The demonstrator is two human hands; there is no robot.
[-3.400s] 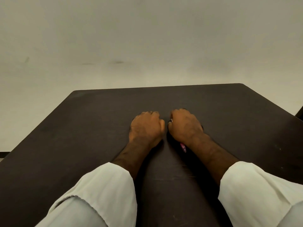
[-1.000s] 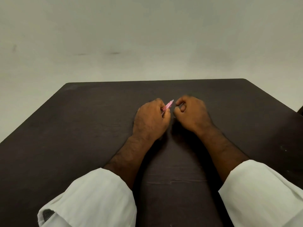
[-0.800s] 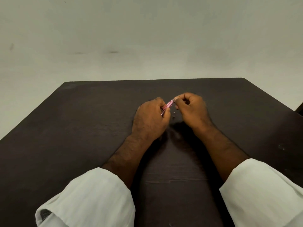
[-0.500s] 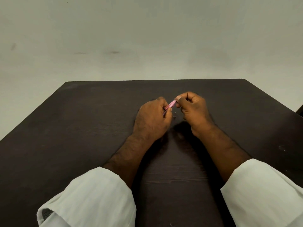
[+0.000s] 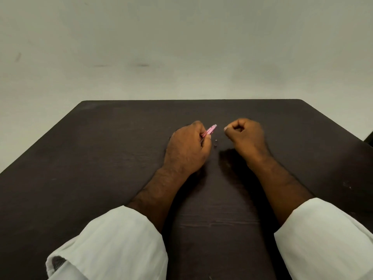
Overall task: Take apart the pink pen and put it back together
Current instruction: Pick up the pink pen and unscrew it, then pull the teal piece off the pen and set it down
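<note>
My left hand (image 5: 186,147) rests on the dark table (image 5: 113,158) and is shut on the pink pen (image 5: 210,130). The pen's upper end sticks out past my fingers and points up and to the right. My right hand (image 5: 246,137) is a short gap to the right of the pen's end, with its fingers curled and thumb and forefinger pinched together. I cannot see anything between those fingertips. A tiny dark part (image 5: 216,142) lies on the table between my hands. Most of the pen's barrel is hidden inside my left fist.
White sleeves (image 5: 113,245) cover both forearms near the bottom of the view. The table's far edge (image 5: 191,100) meets a plain pale wall. A dark object (image 5: 370,139) shows at the right edge of the view.
Half a second ago my right fingertips pinched the pen's outer end. My right hand has since pulled away to the right, leaving a gap. My left hand keeps hold of the pen.
</note>
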